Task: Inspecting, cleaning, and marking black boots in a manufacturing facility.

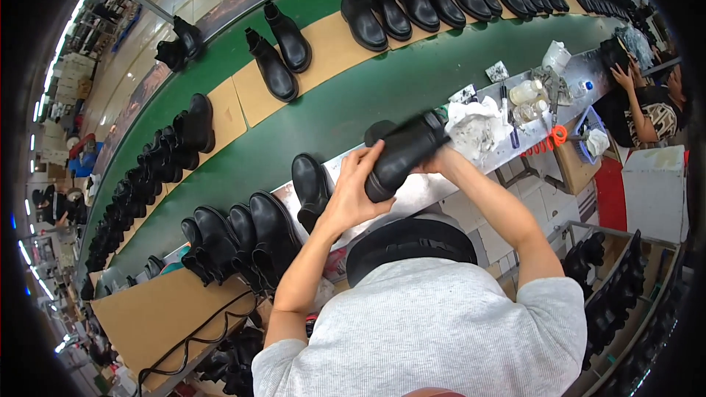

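Observation:
A black ankle boot [403, 153] is held up tilted in front of me, over the near edge of the bench, its shaft slanting to the upper right. My left hand [354, 190] is closed around its lower left end. At the shaft end, my right hand [435, 162] grips it from the near side, with most of its fingers hidden by the boot. Behind the held boot, a dark rounded shape [379, 131] shows, perhaps its mate. Another black boot [310, 180] stands just left of my left hand. A smudged white cloth [474, 129] lies beyond my right hand.
Black boots [364, 18] line brown cardboard along the green belt [346, 77]. More boots [272, 228] stand left on the bench. Right are bottles [531, 110], an orange coil [559, 136], a blue basket [586, 140] and a co-worker's hands [625, 73]. A rack [625, 294] holds boots.

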Available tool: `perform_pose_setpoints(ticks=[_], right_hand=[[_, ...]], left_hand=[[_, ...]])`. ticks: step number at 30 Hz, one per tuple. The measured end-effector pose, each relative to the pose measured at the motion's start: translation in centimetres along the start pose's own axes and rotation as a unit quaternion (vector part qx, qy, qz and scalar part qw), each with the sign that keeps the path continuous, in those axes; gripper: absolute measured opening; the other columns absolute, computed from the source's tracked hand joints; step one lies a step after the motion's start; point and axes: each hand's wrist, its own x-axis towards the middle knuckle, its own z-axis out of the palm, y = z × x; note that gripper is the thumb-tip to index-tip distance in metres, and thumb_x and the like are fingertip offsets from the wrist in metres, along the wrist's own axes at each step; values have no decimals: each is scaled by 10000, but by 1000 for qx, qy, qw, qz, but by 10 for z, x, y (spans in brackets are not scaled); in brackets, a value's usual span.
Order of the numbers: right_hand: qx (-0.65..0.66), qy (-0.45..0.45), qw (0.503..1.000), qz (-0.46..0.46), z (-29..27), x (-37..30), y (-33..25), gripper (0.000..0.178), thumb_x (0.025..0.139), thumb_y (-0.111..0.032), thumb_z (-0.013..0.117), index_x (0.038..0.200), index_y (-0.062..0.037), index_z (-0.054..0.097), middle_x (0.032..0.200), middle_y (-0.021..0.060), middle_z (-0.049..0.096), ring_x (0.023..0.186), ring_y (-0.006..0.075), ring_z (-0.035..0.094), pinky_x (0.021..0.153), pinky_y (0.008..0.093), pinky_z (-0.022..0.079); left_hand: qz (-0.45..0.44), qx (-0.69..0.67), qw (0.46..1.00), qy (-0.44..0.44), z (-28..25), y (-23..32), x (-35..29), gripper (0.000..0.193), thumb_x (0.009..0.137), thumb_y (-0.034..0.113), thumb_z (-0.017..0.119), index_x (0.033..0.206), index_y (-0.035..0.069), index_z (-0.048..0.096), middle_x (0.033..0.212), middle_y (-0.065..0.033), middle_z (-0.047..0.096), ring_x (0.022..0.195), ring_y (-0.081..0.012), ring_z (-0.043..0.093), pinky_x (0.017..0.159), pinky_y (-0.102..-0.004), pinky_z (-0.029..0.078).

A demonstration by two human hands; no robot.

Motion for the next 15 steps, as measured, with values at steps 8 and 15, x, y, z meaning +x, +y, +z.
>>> perform_pose_setpoints(ticks=[8, 15], right_hand=[[-20, -11, 998, -59, 11, -49, -6, 620, 925, -455, 445, 1289, 42, 385, 1123, 204, 552, 1022, 281, 572, 837, 438, 509], [-351, 166, 906, -166, -15, -85, -10, 473, 869, -271, 588, 1235, 12, 484, 1158, 214, 530, 1002, 283, 567, 765, 426, 512]], left_hand=[[-181, -1, 946, 268, 40, 15, 30, 965, 558, 259, 791, 1328, -102, 333, 991, -151, 467, 908, -272, 524, 838, -339, 435], [-183, 57, 943, 273, 62, 24, 43, 1073, 556, 215, 793, 1397, -55, 183, 1022, -216, 394, 988, -348, 390, 887, -435, 353]])
